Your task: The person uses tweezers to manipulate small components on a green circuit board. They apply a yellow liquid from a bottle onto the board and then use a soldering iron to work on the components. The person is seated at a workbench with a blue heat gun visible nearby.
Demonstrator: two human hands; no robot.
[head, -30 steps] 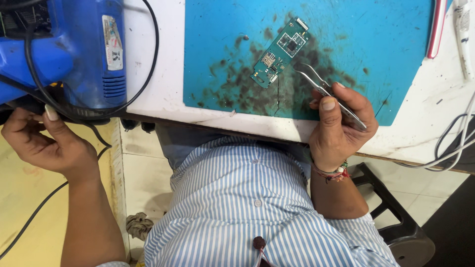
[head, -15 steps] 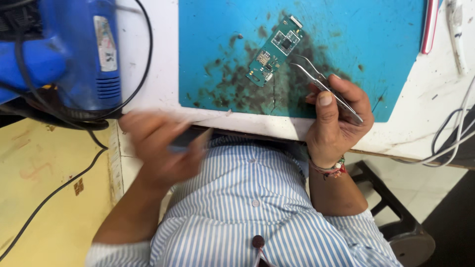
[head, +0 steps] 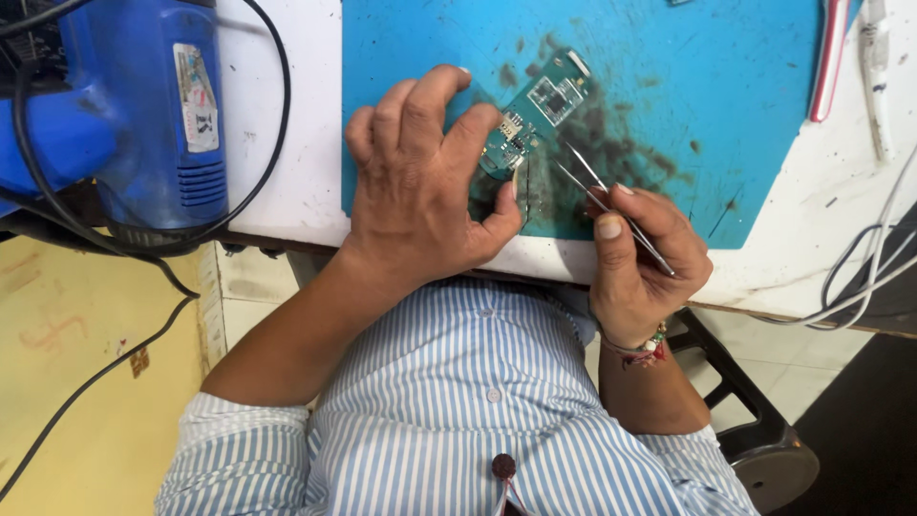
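A small green circuit board (head: 541, 107) lies on a stained blue work mat (head: 688, 86) on the white bench. My left hand (head: 425, 182) rests on the mat with fingers spread; its fingertips press the board's near-left end. My right hand (head: 642, 250) sits at the bench's front edge and grips metal tweezers (head: 602, 196), whose tips point up-left toward the board, just short of it.
A blue hot-air station (head: 143, 105) with black cables (head: 267, 124) stands at the left of the white bench (head: 287, 143). A red-edged tool (head: 829, 57) and a white tool (head: 874, 67) lie at the right, with white wires (head: 860, 277) hanging off the edge.
My left hand has come up from below the bench at the left and landed on the mat, fingers on the board. The right hand with the tweezers has barely shifted.
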